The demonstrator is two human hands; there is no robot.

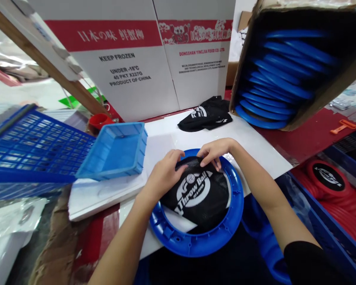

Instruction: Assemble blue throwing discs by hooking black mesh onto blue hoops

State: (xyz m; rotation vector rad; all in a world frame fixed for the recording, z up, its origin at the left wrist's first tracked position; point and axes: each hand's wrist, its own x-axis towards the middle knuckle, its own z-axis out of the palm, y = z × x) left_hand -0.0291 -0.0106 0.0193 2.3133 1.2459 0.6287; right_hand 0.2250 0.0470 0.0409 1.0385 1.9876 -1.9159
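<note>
A blue plastic ring (pixel 195 239) lies on the white table top (pixel 172 134) at its near edge. Over the ring's opening lies a black mesh cloth (pixel 200 194) printed "Throw Ball" in white. My left hand (pixel 163 176) presses on the cloth's left upper edge, fingers curled over it. My right hand (pixel 215 152) pinches the cloth's far edge at the ring's rim. Both hands touch the cloth and the ring.
A light blue tray (pixel 115 152) and a dark blue crate (pixel 26 144) sit left. More black cloths (pixel 206 114) lie behind, before white cartons (pixel 154 67). A tilted cardboard box (pixel 329 91) holds stacked blue rings (pixel 275 83). Red rings (pixel 347 206) lie in a bin at right.
</note>
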